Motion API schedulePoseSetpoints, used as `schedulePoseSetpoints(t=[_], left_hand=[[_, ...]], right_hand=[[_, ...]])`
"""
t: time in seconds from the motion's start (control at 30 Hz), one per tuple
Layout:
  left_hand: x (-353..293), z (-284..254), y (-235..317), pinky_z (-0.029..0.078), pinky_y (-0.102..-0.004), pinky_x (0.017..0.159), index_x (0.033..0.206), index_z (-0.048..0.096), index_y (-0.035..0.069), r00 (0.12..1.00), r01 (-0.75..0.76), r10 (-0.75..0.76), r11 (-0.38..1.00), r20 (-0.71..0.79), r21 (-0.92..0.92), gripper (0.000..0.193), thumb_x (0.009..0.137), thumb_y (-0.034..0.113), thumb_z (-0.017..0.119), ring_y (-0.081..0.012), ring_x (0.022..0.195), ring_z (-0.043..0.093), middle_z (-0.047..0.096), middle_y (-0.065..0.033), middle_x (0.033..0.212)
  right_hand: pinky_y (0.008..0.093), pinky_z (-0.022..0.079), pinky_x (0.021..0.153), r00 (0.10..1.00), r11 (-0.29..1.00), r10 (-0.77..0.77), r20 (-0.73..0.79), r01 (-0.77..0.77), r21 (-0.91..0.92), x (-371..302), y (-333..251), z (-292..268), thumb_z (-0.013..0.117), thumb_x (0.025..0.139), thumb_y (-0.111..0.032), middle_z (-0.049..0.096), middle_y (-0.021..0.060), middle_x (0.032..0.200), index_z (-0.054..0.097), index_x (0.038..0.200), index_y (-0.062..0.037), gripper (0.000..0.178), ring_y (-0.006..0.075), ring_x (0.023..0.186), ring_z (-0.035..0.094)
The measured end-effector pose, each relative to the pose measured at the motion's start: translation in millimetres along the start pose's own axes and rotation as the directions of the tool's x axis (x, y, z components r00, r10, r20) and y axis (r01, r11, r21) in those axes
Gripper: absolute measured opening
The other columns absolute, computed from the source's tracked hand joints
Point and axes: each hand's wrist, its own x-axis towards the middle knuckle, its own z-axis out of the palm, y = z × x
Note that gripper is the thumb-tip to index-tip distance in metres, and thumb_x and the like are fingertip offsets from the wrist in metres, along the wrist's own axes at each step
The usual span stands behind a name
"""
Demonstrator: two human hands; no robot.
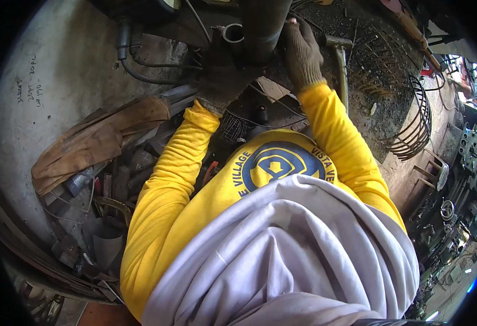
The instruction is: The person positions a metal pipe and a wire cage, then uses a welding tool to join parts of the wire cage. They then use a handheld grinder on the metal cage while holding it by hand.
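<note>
A brown knit glove with a bare fingertip covers my right hand (303,54). Its fingers stretch forward along the right side of a thick dark metal cylinder (263,27) and look to lie against it. To the left of that cylinder, my left hand (222,70) is a dark gloved shape in deep shadow. Just beyond it shows the round open end of a short metal pipe (233,33), which the left hand seems to be around. The shadow hides most of the left fingers. Yellow sleeves cover both my forearms.
A metal bar with a crosspiece (343,60) stands right of my right hand. Dark metal shavings (379,81) and a curved slatted metal guard (415,122) lie farther right. Left are a brown cloth (102,138), thick cables (146,76) and scrap metal (140,163).
</note>
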Motion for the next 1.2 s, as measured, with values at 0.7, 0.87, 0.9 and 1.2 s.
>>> schedulePoseSetpoints(t=[0.7,0.87,0.9,1.2], left_hand=[[-51.7,4.5,15.8,0.054,-0.0327,0.084,0.111,0.065,0.004,0.801,0.585,-0.572,0.687,0.176,-0.43,0.023,0.098,0.022,0.059,-0.0209,0.091,0.067,0.068,-0.0071,0.098],[-75.0,-10.7,19.0,0.056,-0.0286,0.074,0.107,0.067,0.006,0.646,0.7,-0.656,0.307,0.39,-0.645,0.017,0.098,0.017,0.059,-0.013,0.08,0.067,0.069,-0.003,0.092],[-84.0,-14.6,13.8,0.056,-0.0274,0.071,0.11,0.067,0.005,0.709,0.661,-0.609,0.401,0.355,-0.634,0.019,0.098,0.017,0.06,-0.0125,0.078,0.067,0.069,-0.0039,0.092],[-36.6,-37.7,122.3,0.054,-0.0232,0.073,0.113,0.068,0.002,0.825,0.349,-0.169,0.902,0.54,-0.252,0.025,0.101,0.022,0.061,-0.0078,0.081,0.064,0.07,-0.0024,0.092]], right_hand=[[0.0358,0.051,0.091,0.941,0.954,0.275,0.197,-0.241,-0.176,-65.2,10.9,-9.1,0.062,0.093,-0.038,0.073,0.0148,0.108,0.068,0.119,-0.0063,0.041,0.0252,0.098,0.07],[0.027,0.056,0.074,0.89,0.95,0.246,0.385,-0.3,0.087,-71.3,24.4,-24.4,0.054,0.102,-0.031,0.071,0.0104,0.1,0.062,0.126,-0.0011,0.039,0.0167,0.083,0.069],[0.0277,0.056,0.075,0.884,0.924,0.252,0.394,-0.341,0.174,-74.6,15.3,-34.2,0.053,0.102,-0.033,0.072,0.0103,0.1,0.063,0.124,-0.0025,0.039,0.0167,0.083,0.07],[0.0256,0.054,0.07,0.879,0.988,0.054,0.473,-0.115,0.101,-115.2,-55.5,-139.9,0.055,0.102,-0.036,0.073,0.0083,0.1,0.069,0.115,-0.0029,0.038,0.0123,0.075,0.066]])
